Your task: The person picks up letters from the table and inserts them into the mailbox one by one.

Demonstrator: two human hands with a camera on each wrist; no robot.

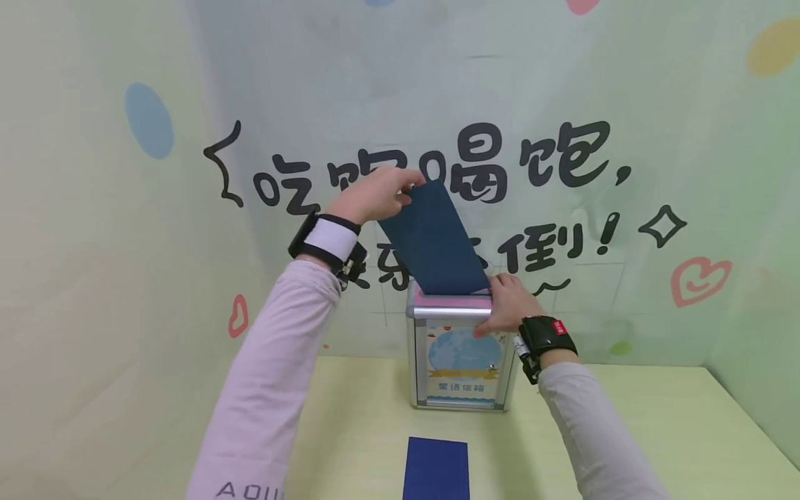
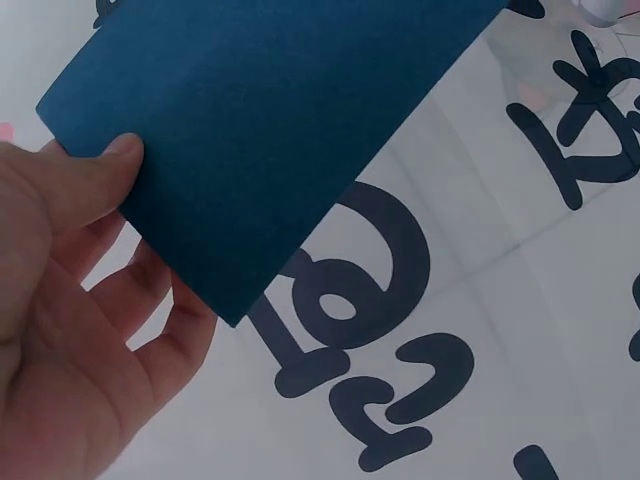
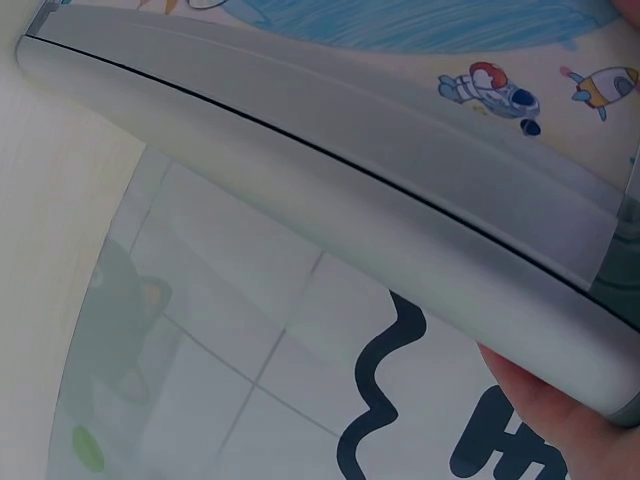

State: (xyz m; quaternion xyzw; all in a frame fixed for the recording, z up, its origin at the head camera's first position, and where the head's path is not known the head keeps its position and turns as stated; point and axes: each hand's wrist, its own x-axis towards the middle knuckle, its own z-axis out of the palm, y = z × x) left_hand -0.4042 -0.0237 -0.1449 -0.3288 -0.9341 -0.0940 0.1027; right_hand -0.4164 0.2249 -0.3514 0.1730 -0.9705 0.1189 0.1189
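Observation:
A flat dark teal-blue card (image 1: pixel 434 239) leans over the top of an aluminium-framed letter box (image 1: pixel 459 312). My left hand (image 1: pixel 378 194) pinches the card's upper end, and the thumb (image 2: pixel 115 165) lies on its face in the left wrist view. The card's lower edge meets the pink top of the box. My right hand (image 1: pixel 511 305) grips the box's upper right corner, thumb on the front and fingers over the top. In the right wrist view, part of that hand (image 3: pixel 540 410) shows behind the silver frame edge (image 3: pixel 300 210).
A second card, brighter blue (image 1: pixel 436 469), lies on the pale yellow table (image 1: pixel 356 423) in front of the box. Behind the box stands a wall (image 1: pixel 625 312) with black lettering and coloured shapes. Another wall (image 1: pixel 94 312) borders the left side.

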